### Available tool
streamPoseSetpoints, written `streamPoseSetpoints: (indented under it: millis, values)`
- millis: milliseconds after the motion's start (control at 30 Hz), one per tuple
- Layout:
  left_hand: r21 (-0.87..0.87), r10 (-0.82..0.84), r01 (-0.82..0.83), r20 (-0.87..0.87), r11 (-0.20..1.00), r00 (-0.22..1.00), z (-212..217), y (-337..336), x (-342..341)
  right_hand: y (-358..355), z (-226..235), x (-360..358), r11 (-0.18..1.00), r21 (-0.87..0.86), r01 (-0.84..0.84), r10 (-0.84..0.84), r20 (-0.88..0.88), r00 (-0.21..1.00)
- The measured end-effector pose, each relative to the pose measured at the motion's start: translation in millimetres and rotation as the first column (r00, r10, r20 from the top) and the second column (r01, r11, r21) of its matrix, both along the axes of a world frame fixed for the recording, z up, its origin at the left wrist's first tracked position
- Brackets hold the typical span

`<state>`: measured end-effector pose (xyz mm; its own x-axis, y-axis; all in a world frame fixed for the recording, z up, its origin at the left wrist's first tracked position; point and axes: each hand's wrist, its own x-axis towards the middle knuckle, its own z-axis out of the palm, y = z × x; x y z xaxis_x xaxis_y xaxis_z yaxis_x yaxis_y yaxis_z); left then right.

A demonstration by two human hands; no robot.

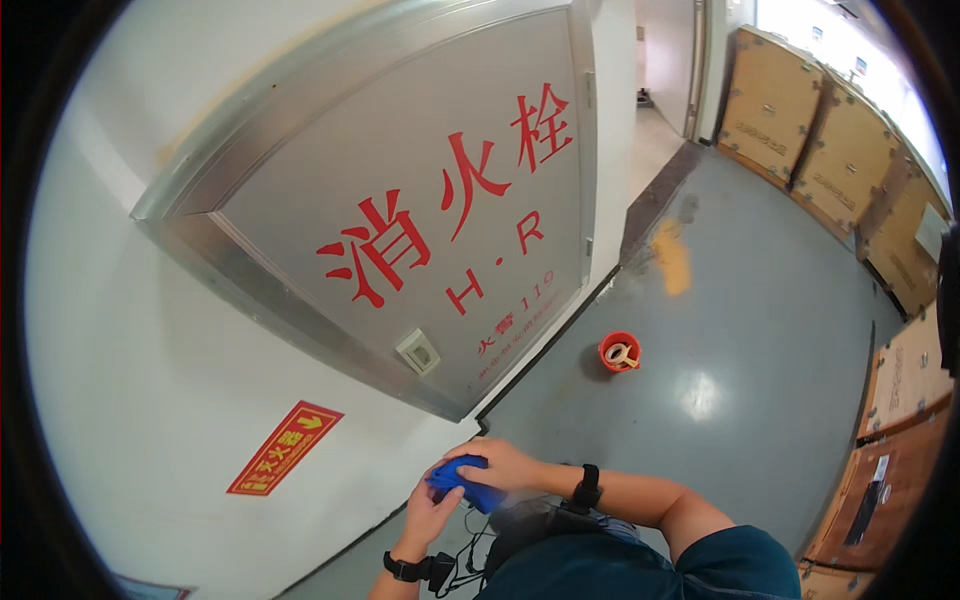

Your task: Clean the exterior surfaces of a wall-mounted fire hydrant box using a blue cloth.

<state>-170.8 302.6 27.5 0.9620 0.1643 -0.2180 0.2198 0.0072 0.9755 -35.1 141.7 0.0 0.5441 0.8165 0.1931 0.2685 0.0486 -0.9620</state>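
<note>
In front of my body, close to the wall, both hands hold a folded blue cloth [484,498]. My left hand [425,515] is closed on its left side, with the thumb pressed on the cloth. From above and the right, my right hand [503,464] grips the top, its fingers bent over the fabric. Part of the cloth is hidden behind the fingers. Just beyond my hands is a grey metal hydrant cabinet [300,170] with red lettering, its door closed. A pale square latch [418,352] sits near the door's lower edge.
A red bucket [605,354] stands on the grey floor [760,330], with a tape roll and a light-handled tool inside. Large wooden crates [765,105] line the right side. A red sign [285,448] is on the white wall. Black cables [468,555] hang beside my body.
</note>
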Motion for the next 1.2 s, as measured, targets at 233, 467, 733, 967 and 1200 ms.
streamPoseSetpoints:
  millis: [233, 467, 733, 967, 1200]
  values:
    - [0.149, 0.318, -0.316, 0.012, 0.937, 0.948, 12, -9, -33, -3, 28, -35, 0.999, 0.043, 0.019, -0.024, 0.124, 0.992]
    - [-0.005, 0.492, -0.492, 0.049, 0.871, 0.869, -6, -17, -89, 2, 31, -96, 0.997, -0.042, -0.065, 0.077, 0.656, 0.751]
    - [0.065, 0.24, -0.236, -0.054, 0.969, 0.969, -30, -33, -119, -26, 0, -115, 0.97, -0.225, -0.097, 0.201, 0.502, 0.841]
    - [0.016, 0.045, -0.043, -0.157, 0.999, 0.987, -30, -40, -111, -61, -2, -82, 0.949, -0.25, -0.194, 0.277, 0.361, 0.891]
    - [0.078, 0.225, -0.213, -0.195, 0.974, 0.955, -39, -90, -53, -143, -21, 20, 0.985, -0.167, -0.048, 0.083, 0.205, 0.975]
